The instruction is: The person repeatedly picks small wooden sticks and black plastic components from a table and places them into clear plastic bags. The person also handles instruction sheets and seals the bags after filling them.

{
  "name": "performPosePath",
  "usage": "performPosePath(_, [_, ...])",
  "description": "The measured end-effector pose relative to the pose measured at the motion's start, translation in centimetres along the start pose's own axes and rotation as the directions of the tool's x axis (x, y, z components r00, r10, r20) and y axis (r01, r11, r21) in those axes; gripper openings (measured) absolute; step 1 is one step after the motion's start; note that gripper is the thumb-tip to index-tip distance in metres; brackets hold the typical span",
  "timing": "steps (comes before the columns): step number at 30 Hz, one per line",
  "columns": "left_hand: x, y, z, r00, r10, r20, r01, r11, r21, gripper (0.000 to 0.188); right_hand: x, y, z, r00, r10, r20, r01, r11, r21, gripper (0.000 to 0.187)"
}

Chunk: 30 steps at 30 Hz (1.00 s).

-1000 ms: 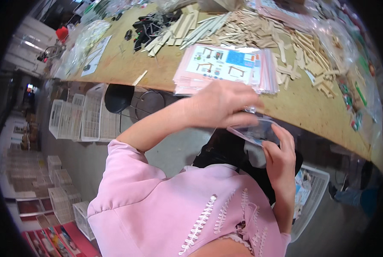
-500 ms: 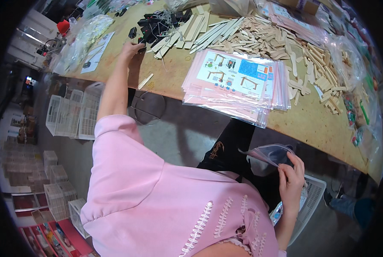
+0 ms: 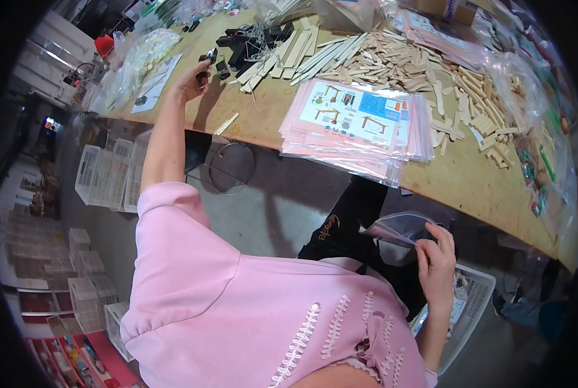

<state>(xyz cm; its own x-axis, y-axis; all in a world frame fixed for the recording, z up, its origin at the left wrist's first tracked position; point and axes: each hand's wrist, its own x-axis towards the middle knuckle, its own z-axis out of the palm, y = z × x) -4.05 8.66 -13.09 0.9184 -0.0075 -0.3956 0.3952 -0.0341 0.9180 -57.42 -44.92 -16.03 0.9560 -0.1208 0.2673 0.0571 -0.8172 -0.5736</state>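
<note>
My left hand [image 3: 192, 81] reaches over the table's far left part, fingers curled closed, fingertips at a small black case [image 3: 208, 56] with a bit of colour on it. Part of the grip is in shadow. Just right of it lies another small black case [image 3: 222, 70]. Beyond is a heap of black cases [image 3: 247, 46] tangled with thin grey wires. Low at the right, over my lap, my right hand [image 3: 439, 262] pinches the edge of a clear plastic bag [image 3: 399, 227], whose mouth gapes. Printed sheets in clear bags [image 3: 350, 126] are stacked at the table's near edge.
Thin wooden strips [image 3: 295, 48] and a big pile of small wooden pieces [image 3: 399, 61] cover the table's back. More wooden pieces [image 3: 492, 129] lie at the right. A white basket [image 3: 473, 310] stands below my right hand; white crates [image 3: 104, 174] stand at the left.
My left hand has drawn back slightly to the left from the black case on the right, its fingers now at the other one. My right hand keeps the bag, its mouth wider now.
</note>
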Motion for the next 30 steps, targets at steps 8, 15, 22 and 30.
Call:
performPosePath(8, [1.6,5.0,0.0,0.805,0.538,-0.249,-0.569,0.819,-0.067,0.018,-1.7,0.6,-0.1,0.999,-0.003,-0.036,0.003,1.0,0.002,0.009])
performPosePath(15, [-4.3,11.8,5.7,0.703,0.703,0.11,-0.699,0.711,-0.079,0.02,-1.6,0.4,-0.4,0.997,-0.012,-0.08,0.012,1.0,0.003,0.01])
performPosePath(22, [-13.1,11.0,15.3,0.529,0.73,0.432,-0.703,0.662,-0.258,0.036,0.6,-0.3,-0.4,0.99,-0.102,-0.095,0.107,0.993,0.048,0.009])
performPosePath(30, [-22.2,3.1,25.0,0.362,0.623,0.693,-0.564,0.739,-0.369,0.047,2.0,-1.0,-1.4,0.988,-0.119,-0.096,0.126,0.99,0.068,0.01])
